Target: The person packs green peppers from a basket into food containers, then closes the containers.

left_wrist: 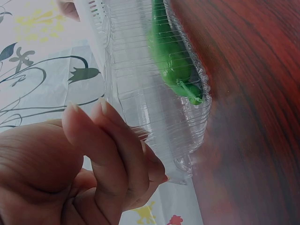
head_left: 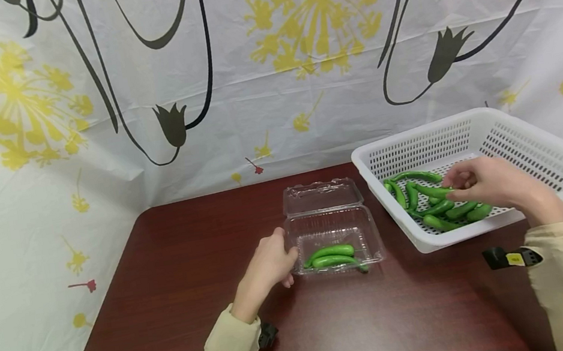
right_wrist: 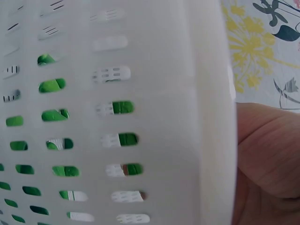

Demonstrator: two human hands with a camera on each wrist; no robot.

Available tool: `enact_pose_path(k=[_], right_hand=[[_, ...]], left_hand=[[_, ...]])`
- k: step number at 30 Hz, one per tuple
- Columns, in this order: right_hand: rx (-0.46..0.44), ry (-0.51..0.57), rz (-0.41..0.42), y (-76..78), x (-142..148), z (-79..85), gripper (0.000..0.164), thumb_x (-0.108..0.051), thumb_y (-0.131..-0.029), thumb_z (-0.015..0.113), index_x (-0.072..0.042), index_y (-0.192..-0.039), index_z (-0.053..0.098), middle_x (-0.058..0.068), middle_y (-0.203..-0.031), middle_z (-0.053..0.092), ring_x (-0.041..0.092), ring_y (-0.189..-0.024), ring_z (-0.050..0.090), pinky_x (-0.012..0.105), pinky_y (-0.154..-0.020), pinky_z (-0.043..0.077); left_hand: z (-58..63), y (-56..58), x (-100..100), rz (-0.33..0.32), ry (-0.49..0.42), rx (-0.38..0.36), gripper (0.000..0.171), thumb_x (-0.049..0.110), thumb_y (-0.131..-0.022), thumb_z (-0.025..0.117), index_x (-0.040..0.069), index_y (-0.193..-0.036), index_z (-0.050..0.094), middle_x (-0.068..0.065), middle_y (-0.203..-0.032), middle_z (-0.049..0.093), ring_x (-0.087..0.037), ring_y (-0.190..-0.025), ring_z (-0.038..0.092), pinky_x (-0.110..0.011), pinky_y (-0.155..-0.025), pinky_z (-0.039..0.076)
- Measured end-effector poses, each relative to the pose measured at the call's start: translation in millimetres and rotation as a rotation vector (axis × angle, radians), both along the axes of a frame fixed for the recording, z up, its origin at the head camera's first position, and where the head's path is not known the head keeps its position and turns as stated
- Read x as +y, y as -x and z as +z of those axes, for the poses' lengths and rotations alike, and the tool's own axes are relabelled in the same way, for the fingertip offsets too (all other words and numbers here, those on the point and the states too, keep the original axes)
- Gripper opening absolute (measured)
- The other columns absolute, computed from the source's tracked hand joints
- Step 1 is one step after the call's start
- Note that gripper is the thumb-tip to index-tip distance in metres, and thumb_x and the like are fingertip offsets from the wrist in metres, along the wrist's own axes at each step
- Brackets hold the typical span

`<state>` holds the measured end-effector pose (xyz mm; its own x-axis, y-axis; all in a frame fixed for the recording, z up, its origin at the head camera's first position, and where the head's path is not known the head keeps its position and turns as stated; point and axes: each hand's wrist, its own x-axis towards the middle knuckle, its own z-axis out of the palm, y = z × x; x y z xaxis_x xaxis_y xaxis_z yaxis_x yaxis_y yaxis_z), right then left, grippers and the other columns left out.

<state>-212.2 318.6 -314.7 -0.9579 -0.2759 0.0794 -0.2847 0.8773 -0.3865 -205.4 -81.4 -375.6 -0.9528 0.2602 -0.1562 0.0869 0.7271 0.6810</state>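
Observation:
In the head view, a clear plastic clamshell container (head_left: 368,229) lies with its lid (head_left: 322,197) folded back. Two green chili peppers (head_left: 332,251) lie in it along its near side. My left hand (head_left: 268,260) holds the container's left edge; the left wrist view shows curled fingers (left_wrist: 112,154) against its ridged wall. Over the white basket (head_left: 391,216), my right hand (head_left: 495,183) pinches one green chili pepper (head_left: 428,191) between thumb and fingers. Several more peppers (head_left: 441,223) lie below it. The basket wall (right_wrist: 173,117) hides the right fingertips in the right wrist view.
The basket stands at the right of the dark red table (head_left: 190,262), close beside the container. A white sheet (head_left: 245,114) with yellow and grey flower prints hangs behind the table. Dark wrist cameras sit at both cuffs.

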Motion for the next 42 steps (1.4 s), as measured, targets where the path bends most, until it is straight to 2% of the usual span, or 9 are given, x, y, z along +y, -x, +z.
enact_pose_path(k=[24,31,42], right_hand=[[0.100,-0.007,0.017,0.7,-7.4,2.6,0.023,-0.031,-0.078,0.072,-0.012,-0.091,0.067,-0.003,-0.079,0.063,0.014,-0.073,0.061,0.033,-0.064,0.047],[0.143,-0.020,0.021,1.0,-11.3,2.3,0.017,-0.024,-0.077,0.073,-0.013,-0.089,0.067,-0.004,-0.078,0.064,0.014,-0.072,0.061,0.033,-0.063,0.048],[0.167,0.017,0.088,2.2,-16.8,0.3,0.015,-0.019,-0.076,0.075,-0.012,-0.088,0.067,-0.005,-0.075,0.064,0.010,-0.069,0.061,0.028,-0.063,0.050]], left_hand=[[0.8,0.0,0.1,0.002,-0.009,-0.009,0.059,0.012,-0.090,0.054,-0.005,-0.139,0.025,-0.009,-0.056,0.058,-0.017,-0.037,0.057,-0.027,-0.045,0.049],[0.2,0.2,-0.3,0.000,-0.013,-0.005,0.059,0.012,-0.090,0.054,-0.006,-0.139,0.026,-0.009,-0.056,0.058,-0.017,-0.037,0.057,-0.027,-0.044,0.049],[-0.5,-0.3,-0.4,0.001,-0.019,-0.010,0.061,0.012,-0.090,0.054,-0.006,-0.140,0.023,-0.009,-0.056,0.058,-0.017,-0.037,0.057,-0.033,-0.046,0.051]])
